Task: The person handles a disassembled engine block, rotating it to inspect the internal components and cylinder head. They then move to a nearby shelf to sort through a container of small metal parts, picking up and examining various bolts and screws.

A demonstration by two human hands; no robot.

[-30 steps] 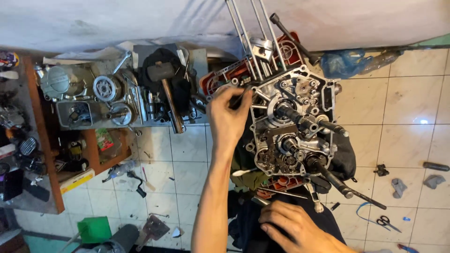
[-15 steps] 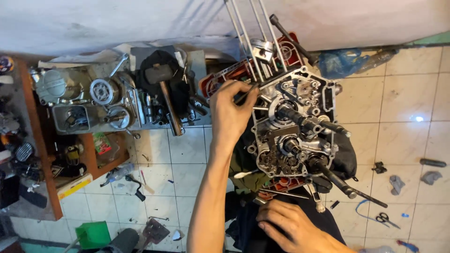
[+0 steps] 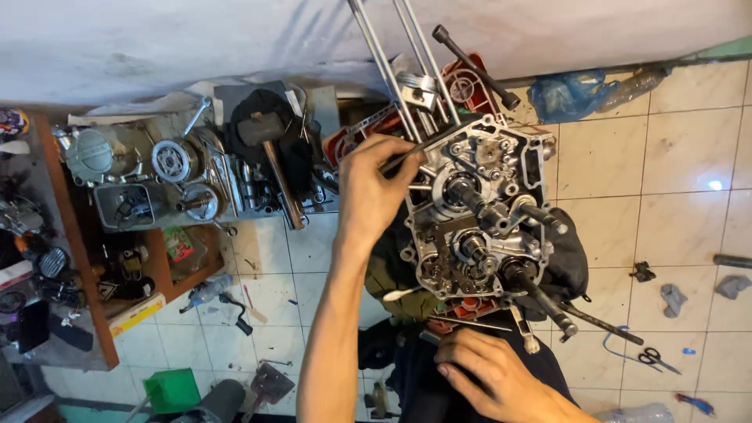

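Metal engine case (image 3: 478,211) touching left hand (image 3: 374,188)

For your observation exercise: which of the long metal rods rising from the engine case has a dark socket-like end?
The dark rod leaning rightmost; the other studs are bare silver.

The light is even and soft, with a small glare spot on the floor tiles (image 3: 714,186); the edges bend slightly, details stay sharp.

Green-red packet (image 3: 180,243) on wooden shelf, left; blue plastic bag (image 3: 560,92) by wall, upper right
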